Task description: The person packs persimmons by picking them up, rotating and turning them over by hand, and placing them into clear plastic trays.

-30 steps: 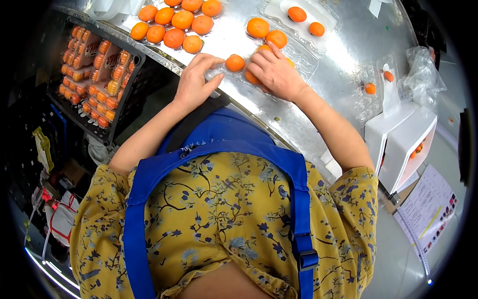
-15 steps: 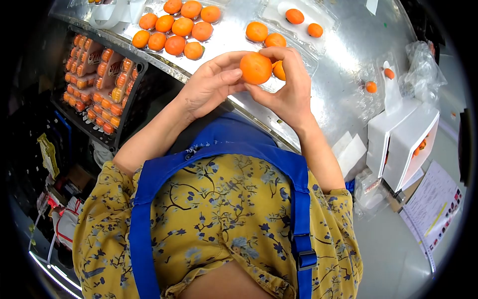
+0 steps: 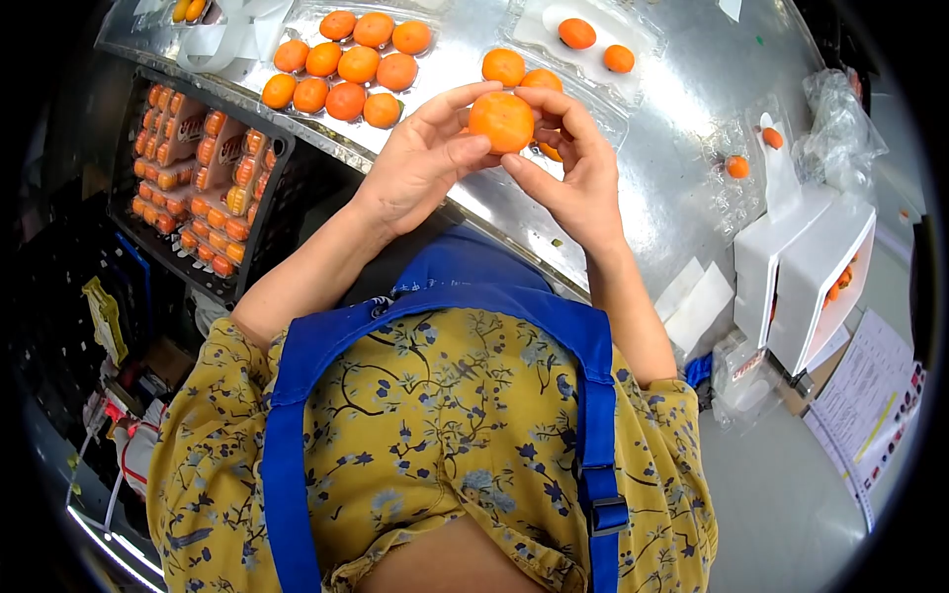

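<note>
Between my two hands is one orange fruit point(image 3: 501, 123), lifted over the front part of the metal table point(image 3: 554, 222). The fingertips and thumb of my left hand point(image 3: 420, 163) press its left side, and those of my right hand point(image 3: 573, 168) touch its right side. Behind the hands, a clear plastic tray point(image 3: 612, 127) holds several orange fruits, partly hidden by my fingers. To the left, a fuller clear tray holds several orange fruits point(image 3: 358, 64) in rows.
Another tray with two fruits point(image 3: 577, 34) lies at the back. On the left below the table edge, a black crate point(image 3: 259, 212) holds packed fruit. White foam boxes point(image 3: 825, 287), crumpled plastic point(image 3: 840, 128) and a printed sheet point(image 3: 862, 405) are at the right.
My right hand has lifted a fruit from the near tray, and my left hand has come to its other side. Since then, the fruit has turned and shifted slightly left.
</note>
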